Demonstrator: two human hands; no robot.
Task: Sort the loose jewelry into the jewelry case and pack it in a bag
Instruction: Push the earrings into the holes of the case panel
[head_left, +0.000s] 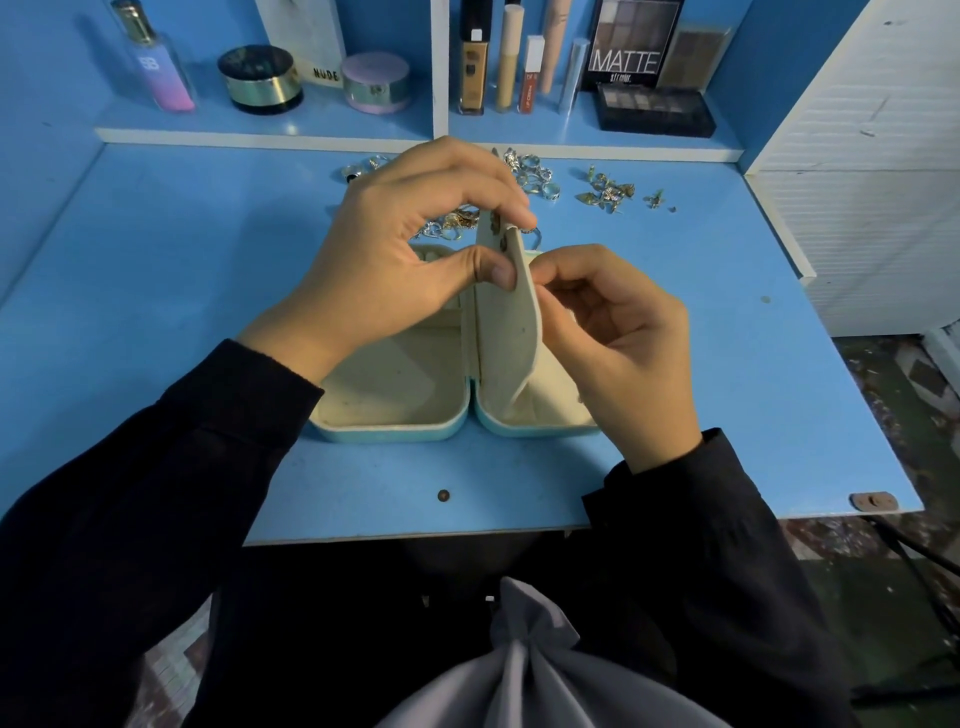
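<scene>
The jewelry case lies open in the middle of the blue surface. The left hand pinches its soft flap upright, and the right hand pinches the flap's edge. It looks like the step of pinning earrings on. Next, more loose jewelry, upper middle, must be picked up. A box says "MATTE"; a tag says "NUDE".

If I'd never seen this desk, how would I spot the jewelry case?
Find the blue desk and look at its middle. The case lies open there like a book. Unlike the shiny loose jewelry behind it, it is a turquoise box with cream lining.
</scene>
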